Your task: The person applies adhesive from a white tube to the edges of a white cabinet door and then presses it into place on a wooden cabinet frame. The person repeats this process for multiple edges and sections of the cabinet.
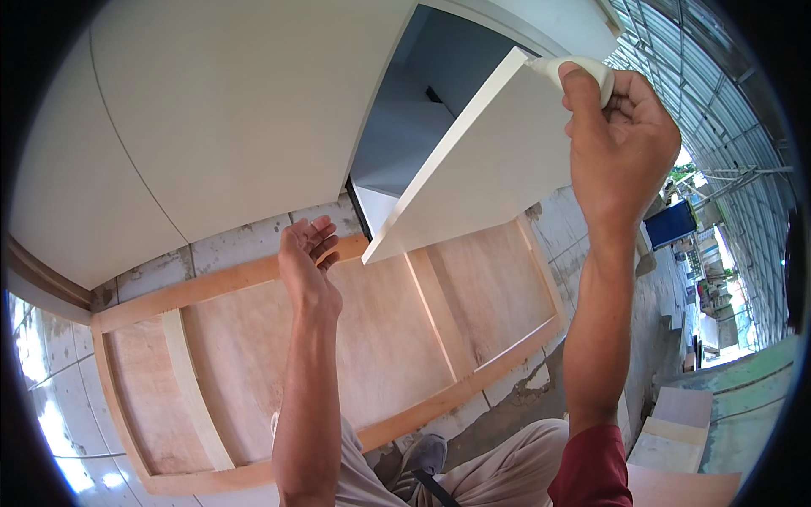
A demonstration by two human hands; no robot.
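White flat rectangular door panel [498, 160], standing out from the dark opening of the smooth white cabinet [220, 110], is what I'm working on. I judge the step in hand to be treating its upper edge: my right hand [623, 144] wraps thumb and curled fingers around an off-white rounded object [601, 71], perhaps a squeeze bottle, its narrow end at the panel's upper corner; contact I can't confirm. Next probably calls for steady guiding along that edge. My right arm reaches high; my left hand [306, 262] is half-open, holding nothing, near the lower corner but apart.
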